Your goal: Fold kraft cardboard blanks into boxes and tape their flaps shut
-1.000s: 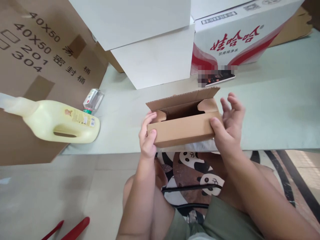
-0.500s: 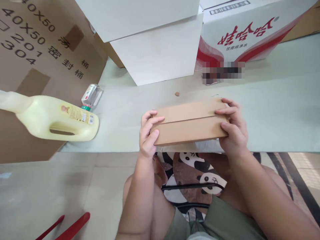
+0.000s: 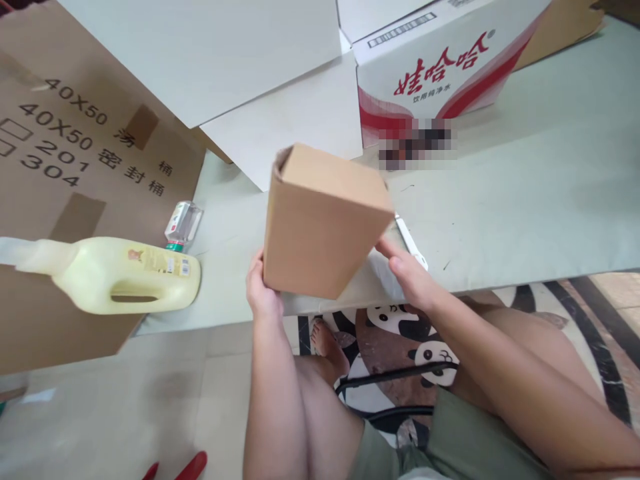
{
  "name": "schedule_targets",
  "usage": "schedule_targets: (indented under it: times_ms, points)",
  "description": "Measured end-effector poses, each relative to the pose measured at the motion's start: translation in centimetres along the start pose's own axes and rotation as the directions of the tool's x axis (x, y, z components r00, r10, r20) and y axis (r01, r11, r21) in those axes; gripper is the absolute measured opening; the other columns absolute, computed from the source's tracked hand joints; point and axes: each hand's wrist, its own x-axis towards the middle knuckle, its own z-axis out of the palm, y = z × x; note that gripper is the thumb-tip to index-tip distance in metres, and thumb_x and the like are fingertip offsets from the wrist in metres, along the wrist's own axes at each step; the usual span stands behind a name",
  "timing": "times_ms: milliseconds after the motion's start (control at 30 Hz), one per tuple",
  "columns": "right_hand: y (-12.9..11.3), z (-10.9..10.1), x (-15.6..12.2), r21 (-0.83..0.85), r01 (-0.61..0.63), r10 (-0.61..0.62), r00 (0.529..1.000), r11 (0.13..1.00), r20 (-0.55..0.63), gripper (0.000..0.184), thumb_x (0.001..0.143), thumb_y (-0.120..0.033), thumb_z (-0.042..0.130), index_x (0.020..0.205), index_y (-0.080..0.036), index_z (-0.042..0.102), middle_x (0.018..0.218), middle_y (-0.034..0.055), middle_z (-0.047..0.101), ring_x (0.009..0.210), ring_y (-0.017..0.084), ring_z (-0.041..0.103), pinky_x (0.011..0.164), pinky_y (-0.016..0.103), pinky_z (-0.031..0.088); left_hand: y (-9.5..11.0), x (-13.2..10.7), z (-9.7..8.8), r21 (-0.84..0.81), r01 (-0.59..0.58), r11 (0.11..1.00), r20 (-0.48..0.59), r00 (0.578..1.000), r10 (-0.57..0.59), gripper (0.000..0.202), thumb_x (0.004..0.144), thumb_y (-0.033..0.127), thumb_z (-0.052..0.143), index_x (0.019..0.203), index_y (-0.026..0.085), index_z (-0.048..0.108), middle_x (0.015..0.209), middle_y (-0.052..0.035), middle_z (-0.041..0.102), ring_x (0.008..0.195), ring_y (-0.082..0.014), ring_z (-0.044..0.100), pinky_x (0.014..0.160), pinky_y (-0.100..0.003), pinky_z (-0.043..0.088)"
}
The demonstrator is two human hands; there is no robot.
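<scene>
— Hands first: how many, doing what?
— Two. One left hand (image 3: 260,295) clasps the small cardboard box (image 3: 323,223) at its lower left corner, fingers hidden behind it; one right hand (image 3: 409,279) holds its lower right edge with bent fingers.
— Where's the box?
— Raised and tilted over the table's (image 3: 525,200) near edge.
— Around it?
— One printed brown carton (image 3: 85,167), two white boxes (image 3: 200,60), partly hidden by the held box, one red-and-white carton (image 3: 450,67), one yellow jug (image 3: 125,273), one clear bottle (image 3: 183,220).
</scene>
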Motion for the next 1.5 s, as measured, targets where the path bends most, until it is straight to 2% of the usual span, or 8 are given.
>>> schedule_targets:
  times_ms: [200,433,567,700,767,1033,1200,1500]
  points:
    - [-2.2,0.2,0.0,-0.203,0.112,-0.132,0.987,0.973,-0.087,0.071,0.095,-0.065,0.048,0.159,-0.039,0.030,0.172,-0.0017,0.011,0.159,0.027,0.010,0.127,0.053,0.024,0.0,-2.2,3.0,-0.030,0.291,0.956,0.360,0.896,-0.261,0.079,0.078,0.087,0.045,0.112,0.020,0.072,0.115,-0.0150,0.076,0.108,-0.0327,0.072,0.080,-0.043,0.061]
    - [-3.9,-0.9,-0.4,-0.205,0.173,-0.245,0.878,0.963,-0.410,0.033,0.097,-0.047,0.054,0.122,-0.034,0.070,0.151,0.0034,0.054,0.143,0.029,0.048,0.118,0.052,0.040,3.0,-3.4,3.5,0.481,0.428,0.766,0.710,0.323,-0.626,0.063,0.074,0.077,0.066,0.091,0.017,0.073,0.086,-0.0123,0.075,0.064,-0.0223,0.073,0.043,-0.024,0.042]
    - [-3.9,-0.9,-0.2,-0.249,0.085,-0.185,0.894,0.965,-0.409,0.025,0.092,-0.040,0.062,0.112,-0.028,0.072,0.142,0.0077,0.061,0.135,0.031,0.056,0.113,0.054,0.045,2.7,-3.0,4.0,0.566,0.213,0.796,0.670,0.443,-0.595,0.050,0.080,0.065,0.066,0.074,0.016,0.067,0.067,-0.0032,0.065,0.045,-0.0104,0.053,0.044,-0.024,0.038]
    - [-3.5,-0.8,0.2,-0.303,0.143,-0.216,0.951,0.942,-0.223,0.033,0.090,-0.041,0.065,0.120,-0.028,0.069,0.148,0.0091,0.057,0.137,0.031,0.054,0.114,0.053,0.044,1.8,-1.8,3.7,0.430,0.083,0.899,0.331,0.912,-0.243,0.037,0.081,0.055,0.067,0.087,0.019,0.070,0.081,-0.0060,0.070,0.072,-0.0185,0.065,0.059,-0.029,0.050]
    - [-3.4,-0.7,0.4,-0.316,0.184,-0.235,0.963,0.931,-0.130,0.036,0.092,-0.040,0.063,0.126,-0.028,0.066,0.152,0.0101,0.052,0.140,0.030,0.051,0.114,0.052,0.044,1.5,-1.2,3.1,0.292,-0.058,0.955,0.053,0.998,0.045,0.039,0.084,0.056,0.062,0.100,0.021,0.070,0.104,-0.0096,0.071,0.100,-0.0237,0.068,0.074,-0.033,0.055]
    - [-4.1,0.0,0.2,-0.159,0.218,-0.191,0.967,0.963,0.169,0.040,0.102,-0.045,0.045,0.138,-0.032,0.056,0.163,0.0048,0.039,0.151,0.025,0.036,0.116,0.047,0.043,1.5,-2.1,3.6,0.219,-0.581,0.784,0.280,0.807,0.520,0.052,0.095,0.060,0.043,0.127,0.027,0.067,0.151,-0.0098,0.049,0.148,-0.0298,0.038,0.122,-0.052,0.027]
    - [-3.1,-1.2,0.3,-0.321,0.028,-0.096,0.975,0.947,-0.199,0.042,0.101,-0.050,0.039,0.121,-0.028,0.069,0.123,0.0089,0.069,0.111,0.026,0.067,0.092,0.046,0.056,1.5,-3.3,4.6,0.269,-0.544,0.795,0.224,0.838,0.498,0.050,0.098,0.055,0.038,0.124,0.026,0.067,0.147,-0.0110,0.051,0.143,-0.0298,0.043,0.121,-0.053,0.029]
    - [0.2,-4.9,0.9,-0.745,-0.495,0.283,0.869,0.448,-0.406,0.051,0.077,-0.035,0.060,0.126,-0.022,0.064,0.083,0.0079,0.070,0.068,0.026,0.060,0.058,0.038,0.045,1.5,-3.0,4.6,0.237,-0.559,0.794,0.228,0.827,0.514,0.046,0.098,0.052,0.039,0.124,0.026,0.067,0.146,-0.0105,0.051,0.141,-0.0291,0.044,0.119,-0.051,0.031]
